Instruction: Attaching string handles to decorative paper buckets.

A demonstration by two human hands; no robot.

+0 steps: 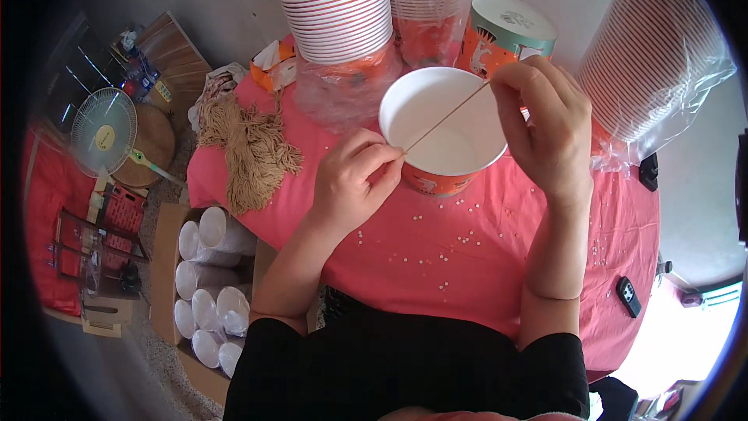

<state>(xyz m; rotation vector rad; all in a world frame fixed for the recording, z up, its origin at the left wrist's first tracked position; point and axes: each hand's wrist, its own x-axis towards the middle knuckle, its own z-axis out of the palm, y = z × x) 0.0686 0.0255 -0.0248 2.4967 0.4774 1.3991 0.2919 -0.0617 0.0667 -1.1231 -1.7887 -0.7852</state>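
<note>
Between my two hands a thin brown cord [449, 115] runs taut on a slant across the mouth of a large paper bucket [439, 182]. The bucket stands upright, white inside with an orange patterned outside. At its left rim, my left hand [352, 179] pinches the lower end of the cord between thumb and fingertips. My right hand [548, 123], raised above the right rim, grips the upper end with curled fingers. A loose bundle of similar brown cords [253, 154] lies on the pink tablecloth [483, 288] to the left.
Behind the bucket rise nested bucket stacks [331, 12] and an upturned bucket [508, 27]. A plastic-wrapped stack [650, 54] leans at right, above a black remote [628, 297]. Small white dots scatter over the cloth. Lower left, a cardboard box [164, 281] holds wrapped cups; a fan [104, 136] stands beyond.
</note>
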